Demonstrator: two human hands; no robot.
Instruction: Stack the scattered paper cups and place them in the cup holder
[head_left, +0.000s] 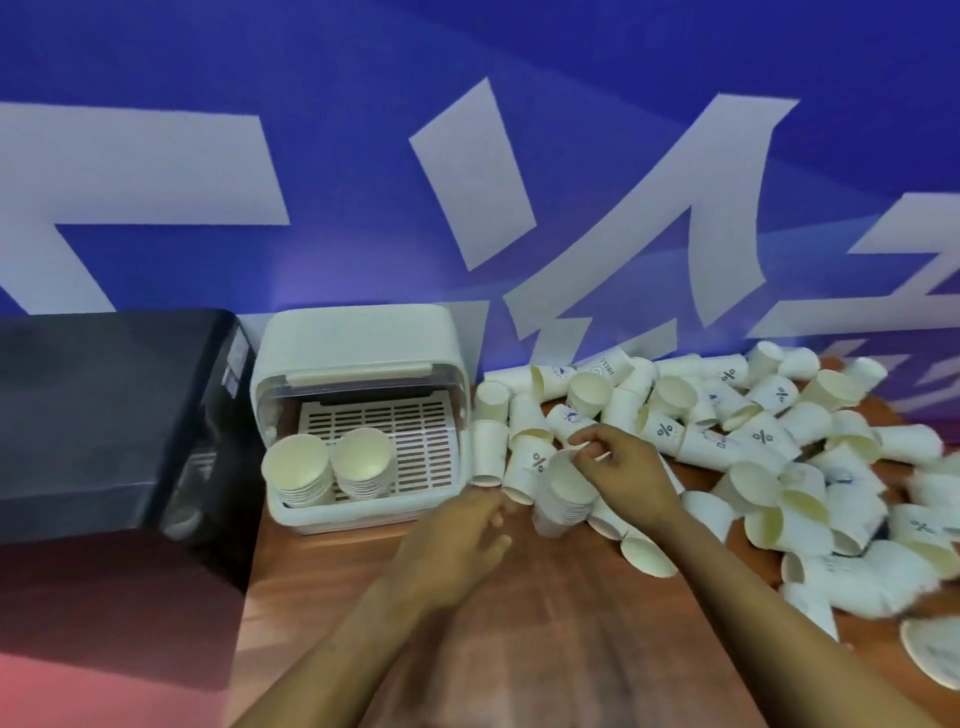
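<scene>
Cup holder: white box, lid raised, on the wooden table at the left, against a black appliance. Two stacks of cups stand upright in its front left part, mouths up; the slotted tray to their right is bare.

Partial stack: sits just right of the holder's front corner, between the two hands. Long axis roughly upright, tilted a little, mouth up and toward the camera.

Loose cups: a heap spreading from the stack to the right and back, most lying on their sides, mouths in all directions.

Right hand: directly above and behind the stack's mouth, fingers curled, thumb and forefinger apparently pinching a cup rim; blur prevents certainty.

Left hand: just left of the stack, at the base, between it and the holder. Fingers loosely bent; whether they touch the stack I cannot tell.

Judgement: stacking is in hand. The holder lies left of the stack, so the left hand is nearer for the transfer; the heap feeds the right.
</scene>
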